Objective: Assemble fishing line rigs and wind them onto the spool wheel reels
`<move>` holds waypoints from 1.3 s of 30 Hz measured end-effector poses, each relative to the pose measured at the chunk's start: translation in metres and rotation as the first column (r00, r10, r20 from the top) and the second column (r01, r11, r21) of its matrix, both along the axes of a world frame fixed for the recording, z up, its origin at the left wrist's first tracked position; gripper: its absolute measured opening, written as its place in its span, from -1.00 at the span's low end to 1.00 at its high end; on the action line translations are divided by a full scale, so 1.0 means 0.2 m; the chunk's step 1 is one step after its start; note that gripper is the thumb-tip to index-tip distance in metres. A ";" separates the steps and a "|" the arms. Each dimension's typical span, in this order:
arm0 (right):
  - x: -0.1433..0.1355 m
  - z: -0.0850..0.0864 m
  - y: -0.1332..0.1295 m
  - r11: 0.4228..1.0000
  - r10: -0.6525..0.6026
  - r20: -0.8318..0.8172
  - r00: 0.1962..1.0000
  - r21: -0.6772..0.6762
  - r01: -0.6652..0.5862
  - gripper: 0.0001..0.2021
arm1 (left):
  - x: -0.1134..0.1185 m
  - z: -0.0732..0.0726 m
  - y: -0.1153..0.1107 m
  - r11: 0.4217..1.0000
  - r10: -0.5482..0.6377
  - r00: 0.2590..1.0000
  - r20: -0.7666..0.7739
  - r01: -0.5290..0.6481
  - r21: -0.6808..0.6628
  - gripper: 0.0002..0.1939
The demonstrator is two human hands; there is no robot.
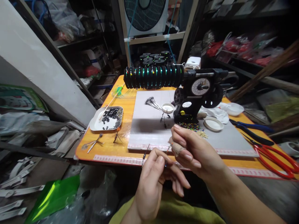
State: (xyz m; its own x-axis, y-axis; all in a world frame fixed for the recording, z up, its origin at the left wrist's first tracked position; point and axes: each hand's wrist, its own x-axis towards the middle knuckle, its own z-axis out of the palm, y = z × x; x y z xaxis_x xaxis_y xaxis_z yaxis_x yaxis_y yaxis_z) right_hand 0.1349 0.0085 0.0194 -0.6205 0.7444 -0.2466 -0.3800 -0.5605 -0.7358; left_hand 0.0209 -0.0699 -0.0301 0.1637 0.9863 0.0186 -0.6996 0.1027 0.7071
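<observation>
Hands (150, 180) close together near front table edge (112, 159)

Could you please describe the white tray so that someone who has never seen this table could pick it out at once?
Start at the orange table and go to its left side, past the grey board. There sits a white tray holding many small black pieces, with a thin stick across it. Unlike the round white dishes on the board, it is roughly rectangular.
</observation>
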 end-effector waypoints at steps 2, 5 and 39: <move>0.00 0.00 0.01 1.000 -0.011 0.010 1.000 0.010 0.011 -0.56 | -0.01 0.00 0.00 1.000 -0.020 1.000 -0.002 0.020 0.005 -0.72; 0.02 -0.01 0.01 0.999 -0.025 0.023 0.999 0.042 0.024 -0.58 | -0.02 -0.01 -0.02 0.999 -0.050 0.998 -0.029 0.050 -0.019 -0.73; -0.03 -0.24 -0.25 0.994 0.042 0.025 0.999 0.102 -0.044 -0.71 | -0.04 -0.15 -0.23 0.996 0.087 0.993 -0.078 -0.089 -0.019 -0.44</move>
